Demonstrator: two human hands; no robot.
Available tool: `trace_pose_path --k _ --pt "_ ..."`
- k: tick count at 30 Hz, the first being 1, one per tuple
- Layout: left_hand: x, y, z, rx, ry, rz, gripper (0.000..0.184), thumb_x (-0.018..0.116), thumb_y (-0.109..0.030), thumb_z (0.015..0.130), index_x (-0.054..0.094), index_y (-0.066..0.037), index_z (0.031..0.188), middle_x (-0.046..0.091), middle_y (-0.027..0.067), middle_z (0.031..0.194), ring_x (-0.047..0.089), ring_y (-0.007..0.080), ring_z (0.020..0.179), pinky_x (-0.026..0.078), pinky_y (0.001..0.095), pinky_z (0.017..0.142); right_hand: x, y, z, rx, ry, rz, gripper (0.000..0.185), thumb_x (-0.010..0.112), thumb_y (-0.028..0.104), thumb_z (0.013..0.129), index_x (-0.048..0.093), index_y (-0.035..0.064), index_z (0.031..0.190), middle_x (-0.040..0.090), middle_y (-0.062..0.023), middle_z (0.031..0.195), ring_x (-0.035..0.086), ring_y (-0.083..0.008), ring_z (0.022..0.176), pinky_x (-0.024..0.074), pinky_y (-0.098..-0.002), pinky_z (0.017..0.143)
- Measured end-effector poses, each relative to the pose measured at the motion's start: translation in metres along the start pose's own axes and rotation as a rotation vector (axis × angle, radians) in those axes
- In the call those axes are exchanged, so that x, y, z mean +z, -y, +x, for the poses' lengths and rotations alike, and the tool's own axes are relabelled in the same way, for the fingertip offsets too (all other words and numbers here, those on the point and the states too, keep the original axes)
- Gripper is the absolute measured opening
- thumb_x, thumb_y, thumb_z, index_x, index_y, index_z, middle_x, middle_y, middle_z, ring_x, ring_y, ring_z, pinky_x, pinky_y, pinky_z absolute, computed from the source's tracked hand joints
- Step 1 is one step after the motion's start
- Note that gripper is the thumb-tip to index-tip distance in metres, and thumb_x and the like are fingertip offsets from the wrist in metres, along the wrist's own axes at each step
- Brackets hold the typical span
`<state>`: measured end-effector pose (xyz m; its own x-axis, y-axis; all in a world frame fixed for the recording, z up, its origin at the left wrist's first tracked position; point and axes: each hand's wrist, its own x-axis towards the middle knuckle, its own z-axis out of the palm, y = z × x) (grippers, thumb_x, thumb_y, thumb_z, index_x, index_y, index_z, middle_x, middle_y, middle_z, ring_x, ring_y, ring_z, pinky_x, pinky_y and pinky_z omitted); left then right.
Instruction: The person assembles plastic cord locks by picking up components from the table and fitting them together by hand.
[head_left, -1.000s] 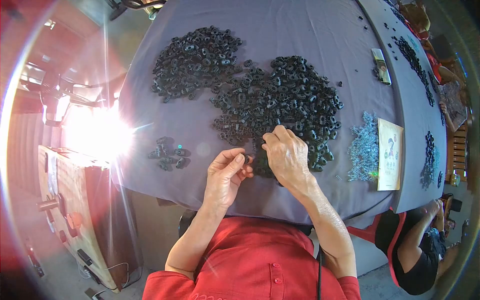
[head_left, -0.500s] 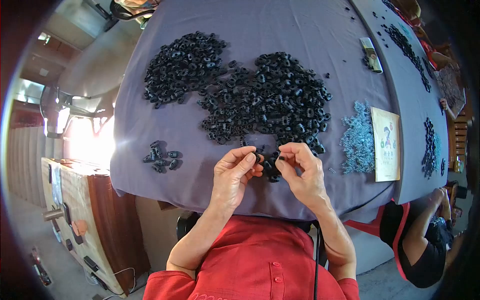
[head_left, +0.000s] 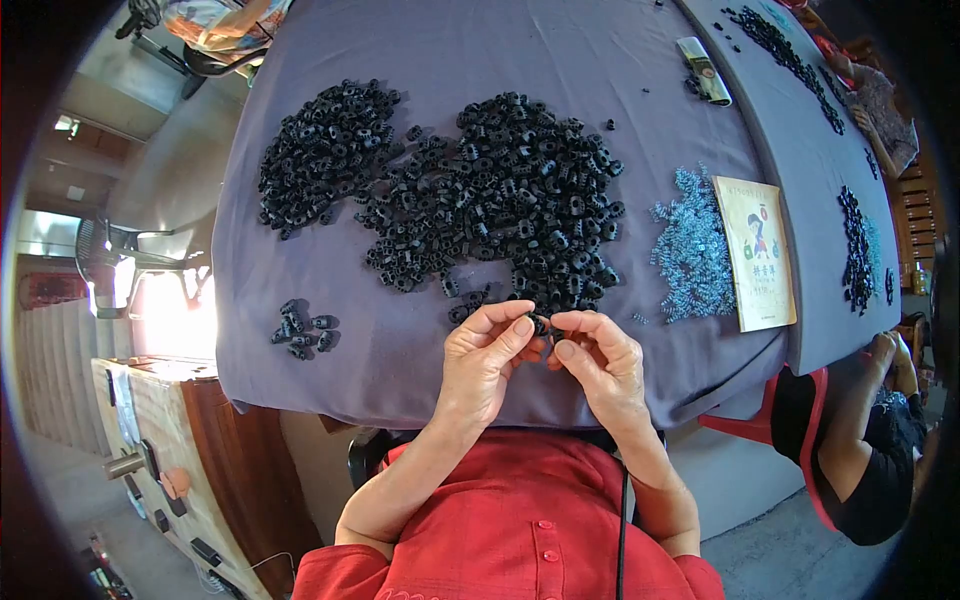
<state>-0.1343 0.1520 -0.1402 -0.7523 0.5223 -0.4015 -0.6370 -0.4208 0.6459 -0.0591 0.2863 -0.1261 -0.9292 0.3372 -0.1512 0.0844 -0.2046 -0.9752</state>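
At the front of the cloth-covered table, my left hand (head_left: 478, 365) pinches a small black plastic piece (head_left: 541, 325) that looks like a cord lock part. My right hand (head_left: 606, 368) meets it from the other side, thumb and forefinger closed on a small black piece mostly hidden by the fingers. The fingertips of both hands nearly touch. Just beyond them spreads a large pile of black plastic pieces (head_left: 530, 190), joined loosely to another pile (head_left: 325, 150) at the far left. A small group of black pieces (head_left: 300, 328) lies left of my left hand.
A heap of tiny bluish pieces like springs (head_left: 695, 250) lies at the right beside a printed booklet (head_left: 757, 255). Farther back is a pale packet (head_left: 705, 72). On the adjoining table are more black pieces (head_left: 855, 245). Another person (head_left: 860, 450) sits at the right; a wooden cabinet (head_left: 190, 470) stands left.
My hands have come together, bringing the small black pieces close to each other. The head view has shifted, so the piles sit farther left in the picture.
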Motion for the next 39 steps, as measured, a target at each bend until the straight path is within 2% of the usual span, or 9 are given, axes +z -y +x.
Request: trace_pose_path --k 6,9,15,21,24,26,29,32,39 --pt "0.002 -0.001 -0.001 -0.013 -0.006 -0.010 0.018 0.064 -0.006 0.087 0.063 -0.005 0.105 0.067 0.0063 0.091 0.064 0.0144 0.076 0.053 0.0279 0.070 0.003 0.004 -0.001 0.023 -0.014 0.072 0.022 0.057 -0.004 0.087 0.060 -0.0003 0.109 0.057 -0.0018 0.090 0.057 -0.0057 0.075 0.0495 -0.0202 0.068" --pt "-0.001 -0.001 -0.002 -0.016 -0.011 -0.016 0.018 0.064 -0.006 0.087 0.063 -0.005 0.105 0.067 0.0065 0.091 0.064 0.0145 0.076 0.053 0.0282 0.070 -0.003 0.004 0.002 -0.027 0.051 -0.135 0.020 0.056 -0.003 0.088 0.060 -0.0009 0.107 0.057 -0.0031 0.090 0.058 -0.0059 0.075 0.0498 -0.0205 0.069" --pt "-0.001 -0.001 -0.001 -0.020 0.012 -0.049 0.018 0.064 -0.007 0.087 0.063 -0.005 0.104 0.067 0.0074 0.092 0.064 0.0151 0.076 0.053 0.0286 0.070 0.002 -0.001 0.001 0.031 -0.022 0.058 0.013 0.060 -0.001 0.086 0.062 0.0001 0.099 0.061 -0.0020 0.085 0.060 -0.0069 0.072 0.0494 -0.0200 0.066" --pt "-0.006 0.000 -0.001 -0.016 -0.020 0.010 0.016 0.060 -0.006 0.089 0.063 -0.005 0.105 0.067 0.0103 0.094 0.063 0.0174 0.080 0.052 0.0319 0.074 -0.003 -0.010 0.003 -0.079 -0.057 -0.133 0.012 0.062 0.000 0.086 0.060 -0.0015 0.098 0.065 -0.0052 0.081 0.064 -0.0088 0.074 0.0534 -0.0227 0.067" --pt "-0.006 0.002 -0.001 -0.004 -0.019 0.009 0.017 0.060 -0.006 0.089 0.063 -0.005 0.105 0.067 0.0099 0.094 0.063 0.0169 0.080 0.052 0.0316 0.075 0.003 -0.007 0.000 0.027 -0.092 0.028 0.011 0.062 0.000 0.086 0.060 -0.0015 0.097 0.065 -0.0054 0.080 0.064 -0.0094 0.072 0.0542 -0.0231 0.065" --pt "-0.006 0.004 -0.002 0.009 -0.013 0.004 0.017 0.060 -0.006 0.089 0.063 -0.005 0.105 0.067 0.0097 0.094 0.063 0.0168 0.080 0.052 0.0319 0.075 0.005 -0.006 -0.001 0.011 -0.083 -0.011 0.009 0.062 -0.001 0.086 0.059 -0.0016 0.095 0.065 -0.0059 0.080 0.064 -0.0099 0.072 0.0545 -0.0234 0.064" --pt "-0.003 0.002 -0.003 0.012 -0.044 0.010 0.017 0.064 -0.005 0.086 0.064 -0.004 0.103 0.067 0.0072 0.091 0.063 0.0132 0.077 0.053 0.0263 0.070 0.008 -0.006 -0.001 -0.013 -0.077 -0.025 0.008 0.062 -0.002 0.085 0.059 -0.0016 0.092 0.066 -0.0065 0.081 0.065 -0.0106 0.071 0.0549 -0.0240 0.063" --pt "-0.007 0.007 -0.004 0.063 0.000 0.070 0.016 0.060 -0.005 0.089 0.063 -0.004 0.105 0.067 0.0093 0.093 0.063 0.0158 0.079 0.053 0.0303 0.072 0.012 -0.007 0.000 -0.025 -0.080 -0.007 0.008 0.062 -0.003 0.085 0.058 -0.0017 0.091 0.066 -0.0069 0.081 0.065 -0.0109 0.071 0.0552 -0.0244 0.063" --pt "-0.004 0.009 -0.006 0.120 -0.007 0.119 0.015 0.061 -0.004 0.088 0.063 -0.003 0.103 0.067 0.0107 0.093 0.063 0.0157 0.078 0.053 0.0299 0.069 0.012 -0.004 -0.001 -0.032 -0.088 -0.026 0.008 0.062 -0.005 0.084 0.056 -0.0018 0.088 0.065 -0.0066 0.079 0.065 -0.0109 0.071 0.0546 -0.0241 0.062"
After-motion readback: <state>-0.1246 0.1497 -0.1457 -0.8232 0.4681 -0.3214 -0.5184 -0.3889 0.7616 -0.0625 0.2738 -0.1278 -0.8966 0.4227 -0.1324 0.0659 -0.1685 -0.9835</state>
